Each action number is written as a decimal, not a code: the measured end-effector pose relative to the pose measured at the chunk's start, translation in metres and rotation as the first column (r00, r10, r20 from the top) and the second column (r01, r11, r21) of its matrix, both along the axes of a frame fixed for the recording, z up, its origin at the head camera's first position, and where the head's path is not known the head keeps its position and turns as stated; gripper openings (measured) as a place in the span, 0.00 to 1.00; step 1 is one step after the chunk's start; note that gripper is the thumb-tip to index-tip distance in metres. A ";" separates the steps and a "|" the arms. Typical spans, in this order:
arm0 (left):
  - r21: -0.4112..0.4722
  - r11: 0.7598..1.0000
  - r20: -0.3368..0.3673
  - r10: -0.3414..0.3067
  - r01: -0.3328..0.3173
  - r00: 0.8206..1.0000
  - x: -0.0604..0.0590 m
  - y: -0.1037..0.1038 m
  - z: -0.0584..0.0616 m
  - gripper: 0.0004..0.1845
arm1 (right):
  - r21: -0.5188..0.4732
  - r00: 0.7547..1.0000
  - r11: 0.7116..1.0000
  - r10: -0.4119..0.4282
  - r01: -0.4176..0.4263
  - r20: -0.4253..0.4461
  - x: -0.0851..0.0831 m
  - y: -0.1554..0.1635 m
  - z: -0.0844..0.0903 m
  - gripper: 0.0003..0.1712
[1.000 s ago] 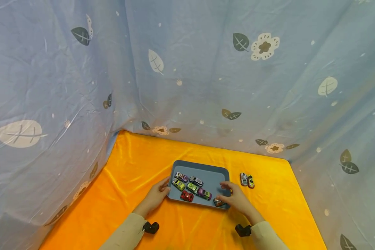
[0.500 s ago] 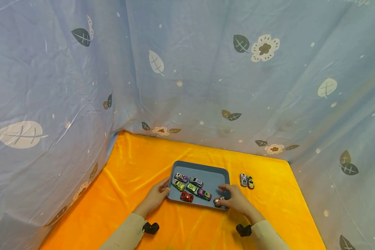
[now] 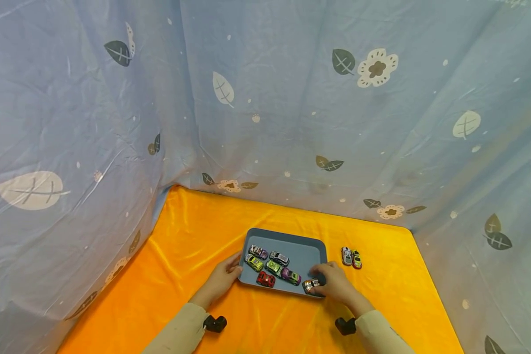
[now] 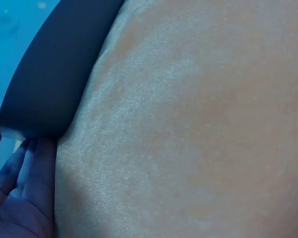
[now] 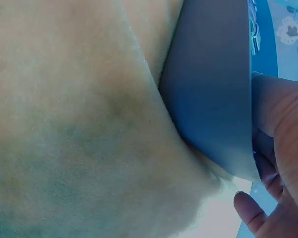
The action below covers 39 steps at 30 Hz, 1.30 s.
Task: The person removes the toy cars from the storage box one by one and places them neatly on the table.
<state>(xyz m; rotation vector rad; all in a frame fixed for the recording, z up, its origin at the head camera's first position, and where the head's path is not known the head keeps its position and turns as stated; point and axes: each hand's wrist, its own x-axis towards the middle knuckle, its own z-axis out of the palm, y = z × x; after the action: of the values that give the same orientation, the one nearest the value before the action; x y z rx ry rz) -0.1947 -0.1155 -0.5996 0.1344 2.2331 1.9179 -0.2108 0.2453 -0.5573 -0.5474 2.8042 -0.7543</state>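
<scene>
Grey tray on orange cloth, long axis left-right, lies between both hands: left hand grips its left edge, right hand curls over the right front corner beside a brown car.

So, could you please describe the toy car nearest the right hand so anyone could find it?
On the orange cloth sits a grey-blue tray. The car is alone in its near right corner, beside the right hand. It is brown and white; the others cluster left.

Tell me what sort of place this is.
Likely a makeshift staged tabletop: an orange cloth covers the table, leaf-and-flower printed blue sheets hang as walls, and a grey tray of toy cars sits between both hands.
</scene>
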 end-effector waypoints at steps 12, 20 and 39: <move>-0.017 1.000 0.009 0.000 0.001 1.000 0.001 0.001 -0.001 0.29 | -0.031 0.999 0.999 0.006 -0.007 -0.043 -0.002 0.000 -0.011 0.16; -0.017 1.000 0.013 0.001 -0.001 1.000 0.001 0.002 0.001 0.29 | 0.059 0.990 0.998 0.026 -0.018 -0.141 -0.002 -0.006 -0.014 0.15; -0.038 0.999 0.029 0.022 -0.021 0.999 0.001 0.002 0.000 0.29 | -0.117 0.981 0.981 -0.165 0.152 -0.103 -0.002 -0.012 -0.002 0.17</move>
<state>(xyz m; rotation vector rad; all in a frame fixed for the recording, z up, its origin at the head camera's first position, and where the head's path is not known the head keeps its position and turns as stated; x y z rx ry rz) -0.1938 -0.1132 -0.5993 0.0762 2.2589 1.8745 -0.2125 0.2329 -0.5597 -0.3975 2.9519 -0.9398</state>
